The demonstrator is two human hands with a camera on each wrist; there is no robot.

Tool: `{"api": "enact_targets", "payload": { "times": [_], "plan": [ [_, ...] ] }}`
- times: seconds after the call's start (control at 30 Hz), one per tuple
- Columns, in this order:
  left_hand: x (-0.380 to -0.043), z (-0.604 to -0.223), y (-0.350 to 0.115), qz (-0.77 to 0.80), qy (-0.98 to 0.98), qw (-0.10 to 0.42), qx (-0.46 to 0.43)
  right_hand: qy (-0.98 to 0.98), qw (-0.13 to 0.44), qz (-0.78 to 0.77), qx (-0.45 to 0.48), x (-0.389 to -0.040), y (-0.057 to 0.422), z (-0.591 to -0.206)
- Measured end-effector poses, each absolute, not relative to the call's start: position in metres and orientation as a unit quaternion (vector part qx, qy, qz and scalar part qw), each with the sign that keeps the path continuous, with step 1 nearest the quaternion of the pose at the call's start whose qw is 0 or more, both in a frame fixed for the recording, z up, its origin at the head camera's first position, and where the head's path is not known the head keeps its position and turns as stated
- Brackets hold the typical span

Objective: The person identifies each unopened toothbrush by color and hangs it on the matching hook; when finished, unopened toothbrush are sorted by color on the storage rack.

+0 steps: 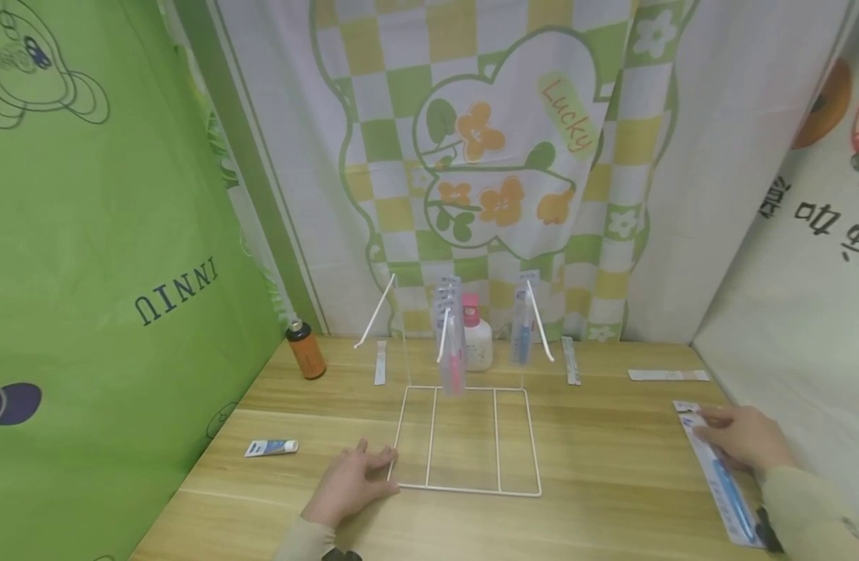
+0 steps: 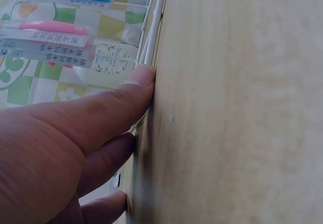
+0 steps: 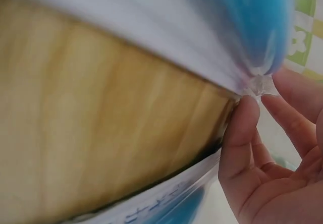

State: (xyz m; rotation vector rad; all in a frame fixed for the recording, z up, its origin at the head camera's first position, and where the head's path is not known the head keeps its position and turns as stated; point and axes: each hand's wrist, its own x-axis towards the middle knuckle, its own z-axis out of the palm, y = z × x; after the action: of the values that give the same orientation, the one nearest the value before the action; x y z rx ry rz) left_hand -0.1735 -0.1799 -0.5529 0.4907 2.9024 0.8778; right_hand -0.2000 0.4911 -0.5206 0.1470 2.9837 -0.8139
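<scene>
My left hand rests at the front left corner of a white wire display rack. In the left wrist view its straight thumb presses against the base wire, other fingertips touching the wooden table. At the far right, my right hand pinches a packaged blue toothbrush near its upper end. The right wrist view shows thumb and fingers on the clear plastic edge of this pack. Below it appears another white-and-blue surface. Packaged toothbrushes, pink and blue, hang on the rack's hooks.
Behind the rack stands a white bottle with a pink cap. An orange bottle and a small tube are on the left. Narrow white packets lie toward the back. Curtains enclose the wooden table.
</scene>
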Motion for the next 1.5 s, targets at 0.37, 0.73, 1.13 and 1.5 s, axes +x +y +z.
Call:
{"api": "enact_targets", "payload": {
  "times": [0.37, 0.73, 1.13, 1.5],
  "plan": [
    [-0.173, -0.552, -0.183, 0.285, 0.946, 0.022, 0.151, 0.951, 0.023, -0.306, 0.028, -0.207, 0.489, -0.513],
    [-0.171, -0.547, -0.187, 0.296, 0.946, 0.008, 0.133, 0.923, 0.04, -0.38, 0.042, -0.224, 0.488, -0.512],
    [-0.171, -0.553, -0.182, 0.29, 0.946, 0.017, 0.144, 0.922, -0.063, -0.383, 0.01, -0.201, 0.444, -0.48],
    [-0.175, -0.552, -0.176, 0.283, 0.947, 0.028, 0.152, 0.804, -0.332, -0.479, -0.12, -0.143, 0.318, -0.408]
  ]
}}
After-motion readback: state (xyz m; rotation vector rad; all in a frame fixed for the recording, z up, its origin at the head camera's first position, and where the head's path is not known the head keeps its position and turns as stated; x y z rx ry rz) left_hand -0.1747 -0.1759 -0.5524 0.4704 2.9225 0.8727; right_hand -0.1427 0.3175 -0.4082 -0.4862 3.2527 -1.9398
